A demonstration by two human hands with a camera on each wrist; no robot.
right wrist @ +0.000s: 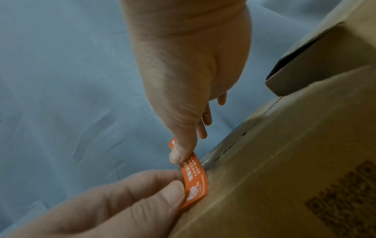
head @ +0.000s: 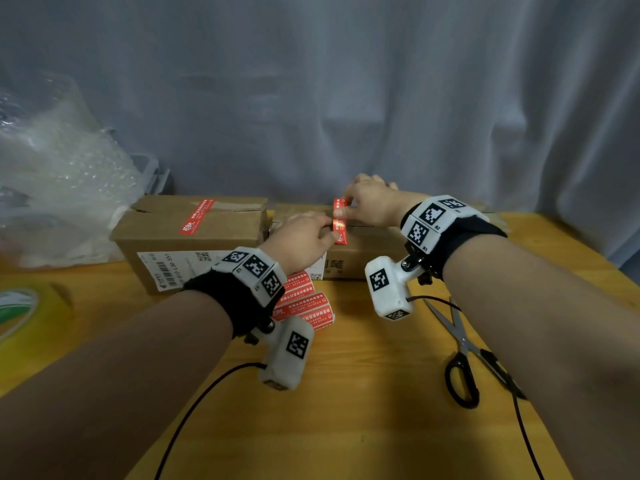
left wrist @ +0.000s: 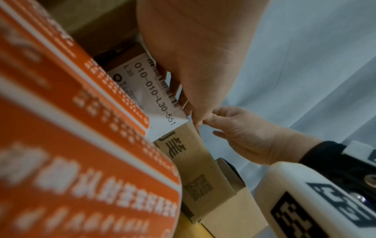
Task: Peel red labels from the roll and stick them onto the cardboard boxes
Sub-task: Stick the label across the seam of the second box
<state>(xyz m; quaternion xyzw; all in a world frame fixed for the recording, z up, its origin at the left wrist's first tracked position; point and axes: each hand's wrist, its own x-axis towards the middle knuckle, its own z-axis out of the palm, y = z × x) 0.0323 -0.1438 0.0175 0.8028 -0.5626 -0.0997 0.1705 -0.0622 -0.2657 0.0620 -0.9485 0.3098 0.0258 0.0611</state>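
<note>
Our right hand (head: 370, 199) pinches the far end of a red label (head: 340, 221) between thumb and fingertip, and our left hand (head: 301, 239) pinches its near end, so the strip hangs stretched between us over the top front edge of the right cardboard box (head: 367, 251). We judge we hold both ends to keep the sticky side taut and off the card until it lines up across the flap seam; in the right wrist view the label bows slightly and its lower end looks close to or already touching the box face, though we cannot tell which. The left cardboard box (head: 194, 237) stands just beside it and already carries a red label slanted across its own flaps. The label roll (head: 304, 299) lies on the wooden table (head: 363, 393) directly under our left wrist, near the boxes' front. Scissors (head: 462, 355) lie to the right, under our right forearm and well clear of the box. A roll of tape (head: 20, 317) sits at the far left edge. Behind the boxes the curtain leaves little room, so pressing down and toward us looks the freer path.
</note>
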